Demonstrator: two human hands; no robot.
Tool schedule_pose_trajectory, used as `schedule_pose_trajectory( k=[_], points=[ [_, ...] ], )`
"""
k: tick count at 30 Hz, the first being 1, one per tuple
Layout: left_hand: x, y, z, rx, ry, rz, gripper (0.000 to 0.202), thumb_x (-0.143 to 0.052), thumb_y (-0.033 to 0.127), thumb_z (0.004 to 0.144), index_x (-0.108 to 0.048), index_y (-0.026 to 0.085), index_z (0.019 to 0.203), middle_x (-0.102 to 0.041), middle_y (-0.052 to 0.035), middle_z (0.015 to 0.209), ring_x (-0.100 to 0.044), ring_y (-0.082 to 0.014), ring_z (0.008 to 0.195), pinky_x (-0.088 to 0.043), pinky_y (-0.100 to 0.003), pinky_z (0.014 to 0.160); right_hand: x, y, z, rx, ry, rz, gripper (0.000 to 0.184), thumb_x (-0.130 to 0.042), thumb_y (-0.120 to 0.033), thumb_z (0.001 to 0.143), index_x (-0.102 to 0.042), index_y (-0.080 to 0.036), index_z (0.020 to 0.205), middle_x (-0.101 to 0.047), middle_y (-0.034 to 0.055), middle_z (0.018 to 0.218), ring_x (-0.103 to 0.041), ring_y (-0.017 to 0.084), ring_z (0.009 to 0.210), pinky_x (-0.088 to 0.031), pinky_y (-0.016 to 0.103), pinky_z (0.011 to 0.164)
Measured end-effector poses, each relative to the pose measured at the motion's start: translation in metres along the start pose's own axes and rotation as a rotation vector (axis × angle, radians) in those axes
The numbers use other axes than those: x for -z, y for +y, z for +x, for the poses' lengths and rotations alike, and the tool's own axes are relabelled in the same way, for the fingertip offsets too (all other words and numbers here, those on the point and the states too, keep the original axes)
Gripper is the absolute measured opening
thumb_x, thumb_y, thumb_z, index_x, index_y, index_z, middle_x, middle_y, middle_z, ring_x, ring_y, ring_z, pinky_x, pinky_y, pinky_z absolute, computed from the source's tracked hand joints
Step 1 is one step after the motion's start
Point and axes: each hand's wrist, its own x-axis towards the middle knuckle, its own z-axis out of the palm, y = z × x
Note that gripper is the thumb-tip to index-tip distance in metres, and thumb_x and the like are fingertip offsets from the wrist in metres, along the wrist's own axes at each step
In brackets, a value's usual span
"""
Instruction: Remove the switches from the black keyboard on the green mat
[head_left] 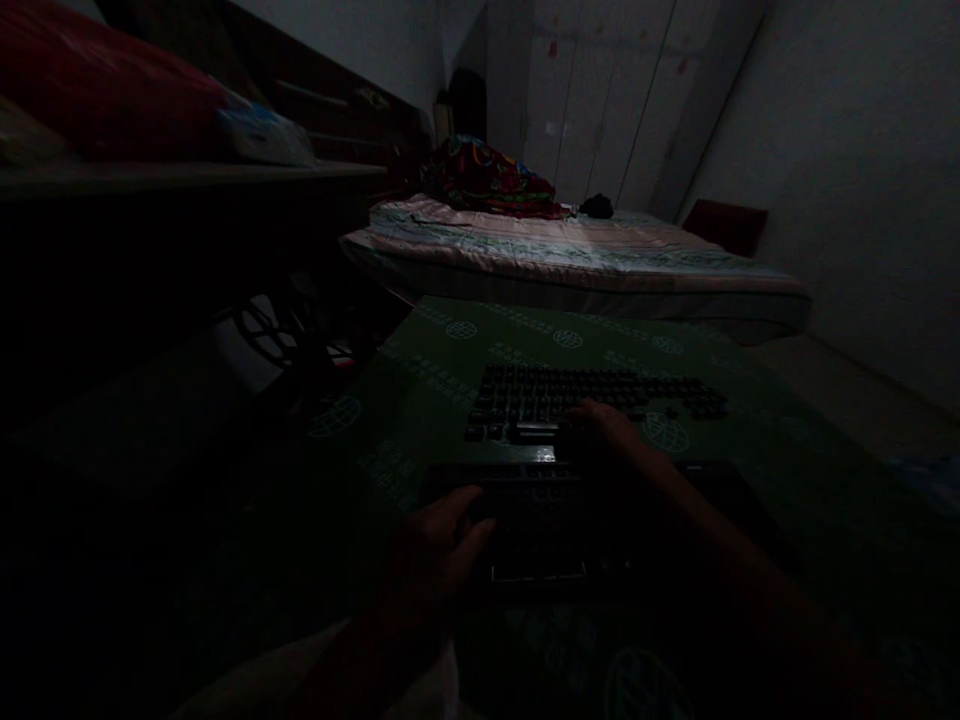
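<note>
The keyboard is set on a green printed tabletop, its right part screened by the right forearm. Left hand: placed at the keyboard's left end, thumb and index finger parted. Loose keycaps are laid in rows beyond, partly covered by the right hand, fingers bent; whether any is gripped cannot be told. Background is occupied by a bed with floral blanket.

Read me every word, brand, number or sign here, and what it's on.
None legible.
Green tabletop: pale lettering and globe-like emblems; lettering too blurred to read.
Loose black keys: any legends too small and dark.
Black keyboard base: any markings too dark.
</note>
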Motion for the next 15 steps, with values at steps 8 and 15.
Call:
schedule_pose_trajectory(
  k=[8,15],
  points=[
    [-0.002,-0.004,0.0,-0.018,-0.017,-0.012,0.031,-0.05,0.035,0.076,-0.063,0.021,0.1,-0.069,-0.0018,0.086,-0.064,-0.016,0.074,-0.049,-0.026,0.066,0.005,-0.012,0.005,-0.02,-0.037,-0.044,0.027,-0.047,-0.029,0.084,-0.066,-0.024,0.102,-0.063,0.0058,0.1,-0.059,0.016,0.085,-0.036,0.021,0.061],
    [-0.003,-0.006,0.001,-0.042,-0.014,-0.012,0.033,-0.05,0.036,0.075,-0.063,0.02,0.101,-0.07,-0.0043,0.095,-0.065,-0.0185,0.082,-0.051,-0.03,0.075,0.005,-0.007,0.004,-0.008,-0.013,-0.027,0.029,-0.048,-0.03,0.083,-0.064,-0.026,0.107,-0.063,0.0049,0.102,-0.059,0.017,0.087,-0.037,0.022,0.062]
  ],
)
